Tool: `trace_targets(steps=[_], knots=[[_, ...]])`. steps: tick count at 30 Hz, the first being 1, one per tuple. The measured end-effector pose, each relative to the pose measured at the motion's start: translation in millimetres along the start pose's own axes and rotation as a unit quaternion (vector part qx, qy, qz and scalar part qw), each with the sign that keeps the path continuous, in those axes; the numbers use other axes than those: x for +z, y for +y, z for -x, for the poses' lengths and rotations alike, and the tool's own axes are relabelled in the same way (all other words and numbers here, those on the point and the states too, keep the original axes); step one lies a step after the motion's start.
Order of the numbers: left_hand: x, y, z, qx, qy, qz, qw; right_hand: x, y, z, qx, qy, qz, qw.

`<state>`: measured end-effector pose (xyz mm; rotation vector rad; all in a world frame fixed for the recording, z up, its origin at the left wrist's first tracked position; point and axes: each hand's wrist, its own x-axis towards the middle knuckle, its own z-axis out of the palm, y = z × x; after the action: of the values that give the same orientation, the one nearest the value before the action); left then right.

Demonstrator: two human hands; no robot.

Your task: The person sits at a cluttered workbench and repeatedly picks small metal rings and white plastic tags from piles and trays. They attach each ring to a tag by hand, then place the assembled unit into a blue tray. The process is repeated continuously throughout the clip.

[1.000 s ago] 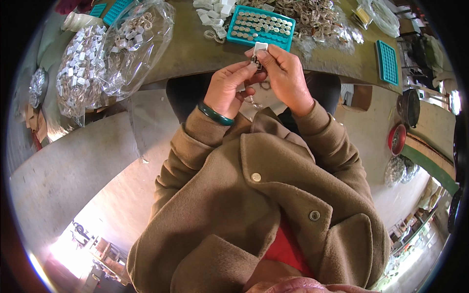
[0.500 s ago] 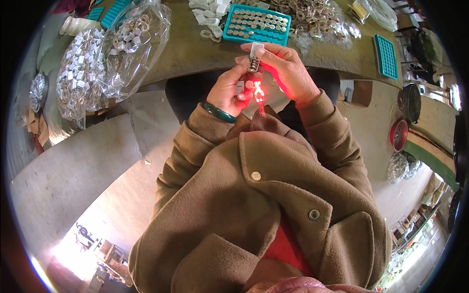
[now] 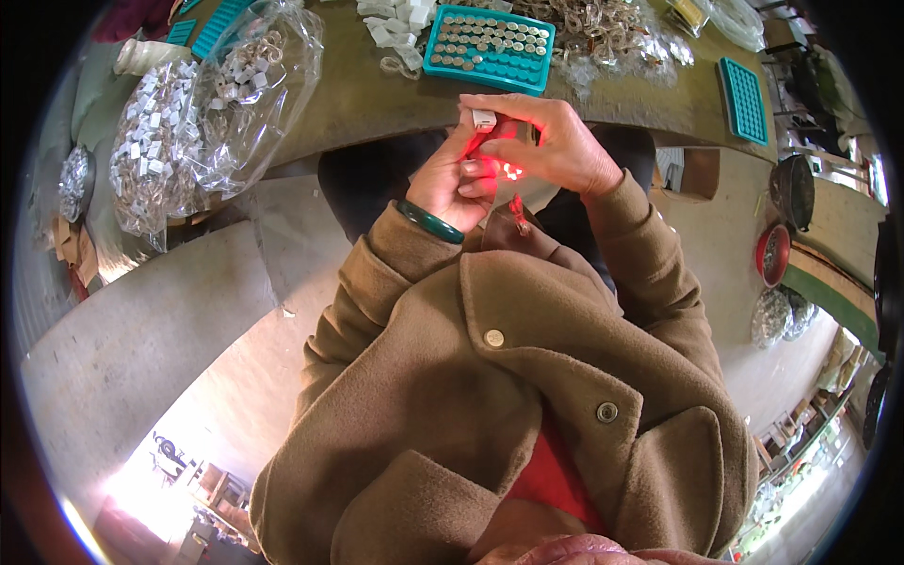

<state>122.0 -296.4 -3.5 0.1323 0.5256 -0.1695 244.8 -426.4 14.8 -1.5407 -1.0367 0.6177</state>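
A small white battery box (image 3: 483,120) is held up between my two hands, one end toward me. My left hand (image 3: 444,184), with a dark green bangle at the wrist, is closed on it from the left. My right hand (image 3: 557,141) is closed around it from the other side, its index finger along the far edge and its thumb lower down. Red lights of a light string (image 3: 509,171) glow between the fingers, and its lower end (image 3: 519,215) dangles over my lap. Fingers hide much of the box and string. Just beyond stands a teal tray (image 3: 490,68) with rows of coin cells.
White box parts (image 3: 400,21) and a heap of coiled light strings (image 3: 603,33) lie farther back on the table. A clear bag (image 3: 268,113) of boxed strings is at the left. Another teal tray (image 3: 744,102) sits near the right edge. A red bowl (image 3: 773,254) is beyond it.
The battery box has turned: its inside with the metal cells showed before, and now its white end does. My right hand has shifted around it, covering more of the lit string.
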Motion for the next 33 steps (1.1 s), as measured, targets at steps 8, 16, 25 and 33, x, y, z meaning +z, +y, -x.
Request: trace_targets(steps=[8,16,25,33], knots=[[6.5,-3.4,-2.0,0.013,0.057,-0.118,0.991,3.6,10.6,21.6,-0.091,0.099,0.199,0.971],[-7.0,-14.6,-14.1,-0.005,0.075,-0.309,0.948,-3.7,22.3,57.6,-0.101,0.171,0.269,0.943],[-0.1,-24.5,-29.9,0.095,0.066,-0.414,0.903,-42.9,42.2,61.2,-0.035,0.199,0.48,0.853],[-12.2,-19.3,-34.7,0.049,0.047,-0.341,0.938,-37.1,66.5,53.2,-0.175,0.243,0.472,0.829]])
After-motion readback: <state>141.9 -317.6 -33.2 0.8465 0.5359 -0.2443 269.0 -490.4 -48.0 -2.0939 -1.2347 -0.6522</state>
